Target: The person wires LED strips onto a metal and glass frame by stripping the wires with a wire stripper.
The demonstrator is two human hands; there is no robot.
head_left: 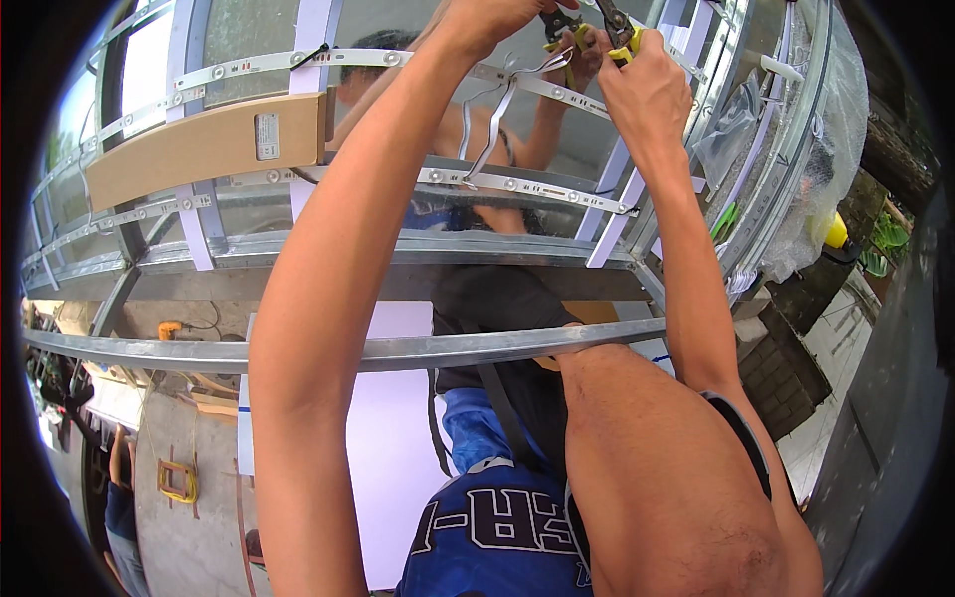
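My right hand (647,99) is closed around a pair of pliers (617,24) with yellow and black handles, its jaws toward the top edge. Left of it, my left hand (487,18) is partly cut off by the top edge; its fingers are bent together, and what they pinch cannot be made out. Below both hands, loose white wires (494,124) hang between an upper LED strip (438,62) and a lower LED strip (512,185). The strips cross a shiny panel (438,104), which mirrors the pliers and my arms.
A long tan case (199,149) with a label lies across the frame at left. A metal rail (438,350) runs below my forearms, near my raised knee. Clear plastic wrap (811,149) drapes the right side. Lower down are an orange drill (171,328), a yellow coil (179,481) and another person (121,512).
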